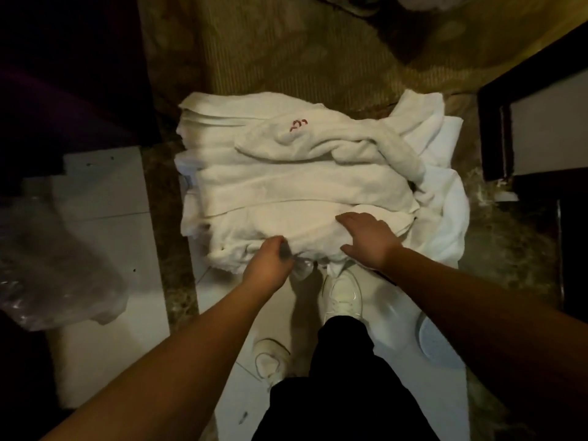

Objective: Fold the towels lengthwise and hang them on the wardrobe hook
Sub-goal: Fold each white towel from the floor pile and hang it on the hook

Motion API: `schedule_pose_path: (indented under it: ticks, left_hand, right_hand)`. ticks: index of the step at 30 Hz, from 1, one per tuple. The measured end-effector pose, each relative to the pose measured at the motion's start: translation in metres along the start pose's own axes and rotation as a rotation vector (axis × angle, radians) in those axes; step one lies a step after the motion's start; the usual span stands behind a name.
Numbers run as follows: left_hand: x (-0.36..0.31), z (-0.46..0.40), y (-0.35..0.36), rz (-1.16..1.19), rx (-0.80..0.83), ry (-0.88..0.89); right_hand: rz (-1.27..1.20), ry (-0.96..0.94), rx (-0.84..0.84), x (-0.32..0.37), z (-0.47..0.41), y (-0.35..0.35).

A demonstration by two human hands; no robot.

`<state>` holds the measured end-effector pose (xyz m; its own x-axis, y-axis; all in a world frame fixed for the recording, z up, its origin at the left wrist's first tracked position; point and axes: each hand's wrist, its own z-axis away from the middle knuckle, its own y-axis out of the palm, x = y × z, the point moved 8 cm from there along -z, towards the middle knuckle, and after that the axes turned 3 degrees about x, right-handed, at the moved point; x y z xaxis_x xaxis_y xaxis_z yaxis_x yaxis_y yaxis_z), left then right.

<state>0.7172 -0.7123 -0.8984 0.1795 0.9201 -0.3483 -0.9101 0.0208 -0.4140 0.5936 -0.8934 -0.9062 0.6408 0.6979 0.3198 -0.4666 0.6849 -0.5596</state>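
Observation:
A heap of white towels (286,186) lies on the floor in front of my feet, several of them rumpled on top of each other; one near the top carries a small red mark (298,125). My left hand (270,265) pinches the near edge of the lowest towel at the front of the heap. My right hand (366,240) rests flat on the same towel just to the right, fingers spread. No wardrobe hook is in view.
My white shoes (343,291) stand on pale floor tiles right behind the heap. A clear plastic bag (54,268) lies at the left. Dark furniture (525,128) stands at the right, patterned carpet (286,49) beyond the towels, a round pale object (436,342) near my right arm.

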Motion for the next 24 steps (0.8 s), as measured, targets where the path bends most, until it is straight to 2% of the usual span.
schedule_pose_path:
  ticks: [3,5,10,12,14,16,20,24]
  left_hand:
    - [0.001,-0.009,0.013,-0.079,0.057,-0.013]
    - [0.004,-0.009,0.018,-0.135,0.117,-0.047]
    - [0.001,0.002,0.016,-0.139,0.113,-0.027]
    - [0.001,0.003,0.020,-0.132,0.157,-0.012]
    - [0.000,-0.002,0.030,-0.154,0.225,0.007]
    - [-0.005,-0.009,0.044,-0.141,0.271,0.035]
    - [-0.009,-0.017,0.073,-0.141,0.274,0.038]
    - [-0.001,-0.005,0.092,-0.222,0.284,0.048]
  right_hand:
    - [0.168,-0.002,-0.022,0.001,-0.005,0.004]
    - [0.227,0.002,0.022,0.003,-0.001,0.009]
    - [0.249,0.012,0.062,-0.008,0.028,0.023]
    - [0.209,0.022,0.044,-0.014,0.031,0.017]
    - [0.184,0.030,0.096,-0.017,0.025,0.016]
    - [0.243,0.028,0.115,-0.017,0.014,0.018]
    - [0.335,0.071,-0.037,-0.016,0.000,0.023]
    - [0.168,-0.015,-0.089,-0.019,0.024,0.033]
